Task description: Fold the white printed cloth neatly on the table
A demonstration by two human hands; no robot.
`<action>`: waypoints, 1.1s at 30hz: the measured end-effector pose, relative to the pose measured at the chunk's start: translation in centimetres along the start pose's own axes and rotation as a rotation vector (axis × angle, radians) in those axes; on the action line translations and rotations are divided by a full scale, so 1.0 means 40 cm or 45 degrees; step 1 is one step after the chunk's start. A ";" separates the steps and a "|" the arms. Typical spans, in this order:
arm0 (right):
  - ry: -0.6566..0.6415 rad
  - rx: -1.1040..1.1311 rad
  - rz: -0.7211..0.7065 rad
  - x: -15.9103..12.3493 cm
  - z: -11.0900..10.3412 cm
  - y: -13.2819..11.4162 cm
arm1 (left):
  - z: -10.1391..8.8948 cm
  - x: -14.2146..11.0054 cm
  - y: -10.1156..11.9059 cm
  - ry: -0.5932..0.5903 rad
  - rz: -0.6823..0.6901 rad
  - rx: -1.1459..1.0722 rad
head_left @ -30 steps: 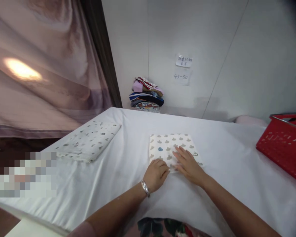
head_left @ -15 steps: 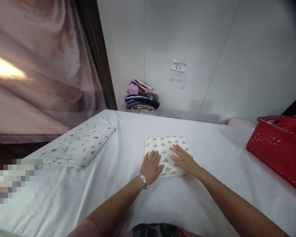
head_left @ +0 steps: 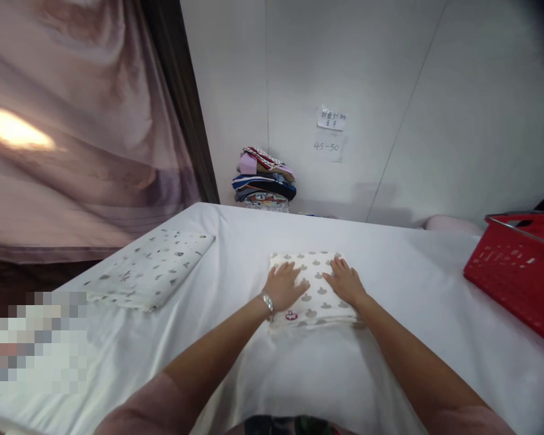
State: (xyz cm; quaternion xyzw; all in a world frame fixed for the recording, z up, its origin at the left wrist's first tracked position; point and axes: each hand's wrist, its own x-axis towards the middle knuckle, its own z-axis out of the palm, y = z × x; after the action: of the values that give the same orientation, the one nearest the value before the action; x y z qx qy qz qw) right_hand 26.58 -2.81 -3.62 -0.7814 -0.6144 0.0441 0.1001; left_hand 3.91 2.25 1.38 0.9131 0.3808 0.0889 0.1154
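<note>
A folded white cloth (head_left: 315, 296) printed with grey mushroom-like shapes lies in front of me on the white-covered table (head_left: 236, 284). A small red outlined mark shows near its lower left corner. My left hand (head_left: 284, 287), with a silver bracelet at the wrist, rests flat on the cloth's left side, fingers spread. On the right side of the cloth my right hand (head_left: 346, 283) lies flat, its fingers stretched out. Neither hand grips anything; both press on the cloth's top.
Another folded white cloth (head_left: 154, 269) with small grey prints lies to the left. A red basket (head_left: 517, 272) with a metal handle stands at the right edge. Behind the table are a stack of folded clothes (head_left: 265, 178) and paper notes (head_left: 329, 147) on the wall. A pink curtain (head_left: 72, 151) hangs left.
Both hands have shifted on the cloth, the right one moving slightly right and the left one slightly up. The red mark at the cloth's lower left now shows.
</note>
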 end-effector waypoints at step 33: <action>-0.138 0.006 0.072 0.039 -0.085 -0.012 | 0.039 0.094 -0.052 -0.098 -0.268 -0.129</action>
State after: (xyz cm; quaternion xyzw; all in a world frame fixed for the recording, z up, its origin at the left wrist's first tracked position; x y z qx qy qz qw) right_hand 27.14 -1.55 -0.13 -0.7947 -0.5965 0.0906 0.0670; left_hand 5.51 6.17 -0.40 0.8638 0.4649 0.0602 0.1849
